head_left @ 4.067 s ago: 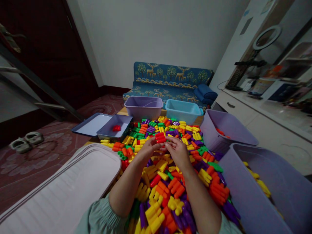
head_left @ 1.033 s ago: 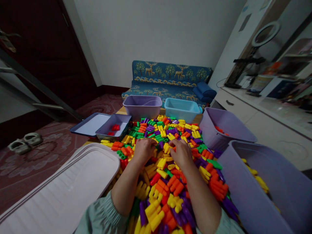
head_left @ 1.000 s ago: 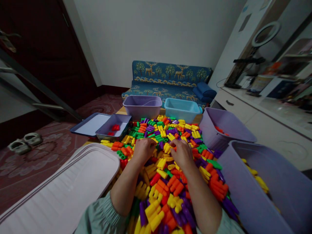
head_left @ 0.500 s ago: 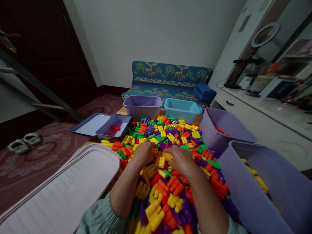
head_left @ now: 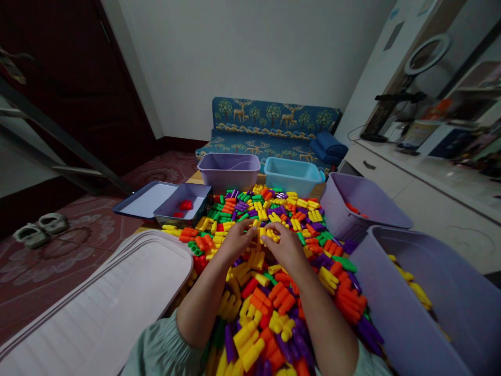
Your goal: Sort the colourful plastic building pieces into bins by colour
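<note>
A heap of plastic tube blocks (head_left: pixel 274 292) in yellow, orange, red, purple and green covers the surface before me. My left hand (head_left: pixel 237 241) and my right hand (head_left: pixel 287 245) are raised a little above the heap's middle, side by side. Together their fingers pinch a cluster of yellow blocks (head_left: pixel 263 233) held between them. A small grey tray (head_left: pixel 188 196) at the far left holds a few red blocks (head_left: pixel 185 204).
A large lavender bin (head_left: pixel 422 297) with yellow blocks stands at my right, and another lavender bin (head_left: pixel 362 211) with red pieces lies behind it. A purple tub (head_left: pixel 229 171) and a light blue tub (head_left: pixel 293 176) stand at the back. A pale lid (head_left: pixel 97 303) lies at my left.
Both hands went from pressing down in the heap to lifting, with a cluster of yellow blocks now pinched between them. A red block held earlier is gone from my hands.
</note>
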Available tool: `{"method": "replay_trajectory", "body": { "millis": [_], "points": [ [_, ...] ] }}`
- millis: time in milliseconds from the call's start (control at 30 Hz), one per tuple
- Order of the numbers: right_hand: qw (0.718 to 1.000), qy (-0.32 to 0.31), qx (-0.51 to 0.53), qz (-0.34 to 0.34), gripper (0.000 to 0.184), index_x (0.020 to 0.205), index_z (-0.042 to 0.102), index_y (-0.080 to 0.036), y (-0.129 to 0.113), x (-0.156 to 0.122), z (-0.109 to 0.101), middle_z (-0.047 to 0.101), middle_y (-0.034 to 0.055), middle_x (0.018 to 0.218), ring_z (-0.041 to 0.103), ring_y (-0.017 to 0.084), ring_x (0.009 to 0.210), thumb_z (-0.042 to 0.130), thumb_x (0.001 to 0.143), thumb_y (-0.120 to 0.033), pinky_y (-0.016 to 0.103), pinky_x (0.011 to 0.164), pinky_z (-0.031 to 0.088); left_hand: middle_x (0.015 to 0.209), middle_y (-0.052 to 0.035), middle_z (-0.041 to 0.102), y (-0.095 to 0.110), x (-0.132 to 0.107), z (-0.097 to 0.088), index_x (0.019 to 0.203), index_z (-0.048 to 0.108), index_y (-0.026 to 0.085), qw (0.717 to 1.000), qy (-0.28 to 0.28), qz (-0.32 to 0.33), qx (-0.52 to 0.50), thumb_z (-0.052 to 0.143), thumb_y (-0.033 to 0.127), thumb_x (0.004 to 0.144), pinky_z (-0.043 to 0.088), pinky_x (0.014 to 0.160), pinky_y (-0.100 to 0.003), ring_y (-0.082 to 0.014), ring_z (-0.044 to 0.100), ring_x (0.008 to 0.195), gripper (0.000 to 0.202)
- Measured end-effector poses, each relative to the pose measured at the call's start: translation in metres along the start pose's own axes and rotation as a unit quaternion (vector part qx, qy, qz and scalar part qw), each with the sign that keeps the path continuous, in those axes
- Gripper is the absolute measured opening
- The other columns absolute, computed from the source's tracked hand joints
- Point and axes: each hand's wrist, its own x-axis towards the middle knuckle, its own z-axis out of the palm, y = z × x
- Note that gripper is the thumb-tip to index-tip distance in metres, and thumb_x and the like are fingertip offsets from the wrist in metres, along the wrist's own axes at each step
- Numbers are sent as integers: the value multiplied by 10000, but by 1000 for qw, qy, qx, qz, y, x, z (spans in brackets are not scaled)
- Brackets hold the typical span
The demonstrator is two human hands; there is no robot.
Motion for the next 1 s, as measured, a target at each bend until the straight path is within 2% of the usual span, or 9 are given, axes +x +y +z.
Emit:
{"method": "replay_trajectory", "body": {
  "millis": [67,200,367,533,667,767,867,933,1000],
  "points": [
    [997,15,77,1,277,1028,642,-206,1,1,3,707,66,1009,664,218,927,632,763,-287,327,801,517,904,-59,685,2,-1,1,1127,628,149,993,-34,-24,-114,672,500,761,534,642,-274,-167,653,734,509],
    [980,11,198,-12,397,1114,587,-202,5,2,11,697,68,1046,675,201,892,639,722,-241,324,773,539,946,-55,683,7,-5,1,1098,614,152,976,-57,-42,-207,815,450,627,526,650,-225,-127,640,731,594],
    [944,1,329,34,353,1005,593,-177,0,3,6,709,55,897,669,181,748,680,684,-298,288,656,536,919,-60,680,9,-5,3,1014,615,141,946,-62,-58,-314,772,366,713,552,655,-235,-105,630,673,408],
    [910,-12,404,90,402,968,603,-163,-2,4,-3,686,23,796,605,136,618,723,662,-394,217,514,443,783,-33,663,8,-2,3,916,633,124,927,-16,-61,-371,724,241,754,558,622,-213,-92,616,617,220],
    [921,25,372,110,426,994,609,-158,9,7,1,671,29,767,583,146,577,693,679,-432,239,499,428,815,-42,675,9,-1,3,915,653,121,917,5,-57,-394,695,188,763,576,667,-244,-105,632,659,171],
    [961,109,244,69,337,981,639,-157,17,8,4,679,77,908,595,158,628,634,705,-351,295,602,481,853,-69,687,9,0,5,889,656,110,916,22,-72,-394,677,165,768,576,706,-268,-134,659,722,134],
    [977,170,127,13,297,993,659,-155,16,7,4,646,111,1044,583,144,648,593,743,-302,336,702,503,841,-69,689,7,0,6,881,660,110,916,31,-84,-391,698,167,750,565,735,-288,-143,662,730,147],
    [980,158,125,-2,325,1034,654,-151,11,5,4,640,117,1065,586,143,655,595,767,-326,333,697,511,836,-54,688,7,-1,6,917,675,117,917,16,-69,-391,740,189,717,552,734,-282,-136,651,718,222],
    [980,112,165,-1,414,1118,629,-150,6,4,6,652,111,1063,594,142,655,631,752,-344,315,661,518,870,-53,693,8,-2,7,979,691,122,921,-15,-44,-387,786,221,677,531,737,-262,-133,642,735,332]
  ]
}}
